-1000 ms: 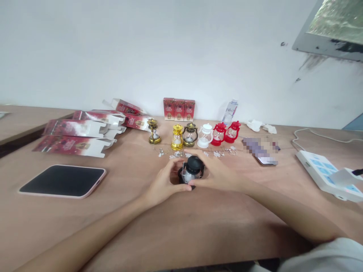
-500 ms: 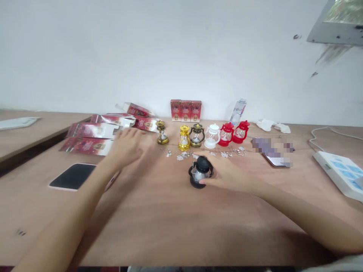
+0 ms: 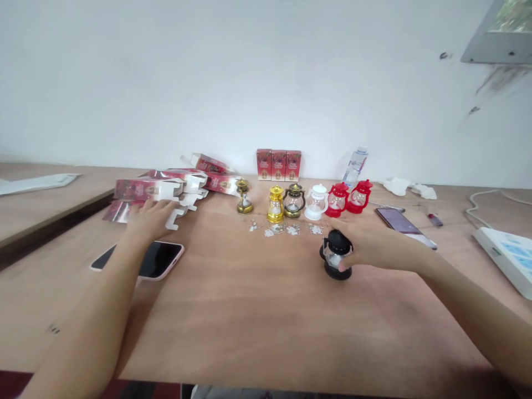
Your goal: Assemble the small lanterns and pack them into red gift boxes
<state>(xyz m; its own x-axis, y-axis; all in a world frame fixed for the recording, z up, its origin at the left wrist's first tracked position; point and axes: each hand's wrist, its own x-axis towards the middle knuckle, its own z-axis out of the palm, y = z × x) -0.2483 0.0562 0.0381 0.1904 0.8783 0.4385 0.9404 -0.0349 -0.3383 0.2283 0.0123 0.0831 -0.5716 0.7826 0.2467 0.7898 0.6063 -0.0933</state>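
Note:
My right hand (image 3: 366,246) is closed around the side of a small black lantern (image 3: 337,256), which stands upright at the table's right middle. Over the nearest unfolded red-and-white box (image 3: 118,211), my left hand (image 3: 152,220) has its fingers bent down onto the cardboard; the fingertips are hidden. A row of small lanterns stands beyond: a bronze one (image 3: 245,198), a gold one (image 3: 275,205), a dark bronze one (image 3: 293,202), a white one (image 3: 316,203) and two red ones (image 3: 337,200). Small metal and white pieces (image 3: 270,231) lie before them.
Several more open red boxes (image 3: 145,188) lie behind my left hand. Closed red boxes (image 3: 278,165) and a leaning clear bottle (image 3: 355,166) stand by the wall. A phone (image 3: 162,259) lies under my left forearm, another phone (image 3: 405,226) at right, near a white device (image 3: 505,257).
My left hand has moved left and come down onto the nearest red box. My right hand has shifted the black lantern rightward along the table. The view has turned slightly.

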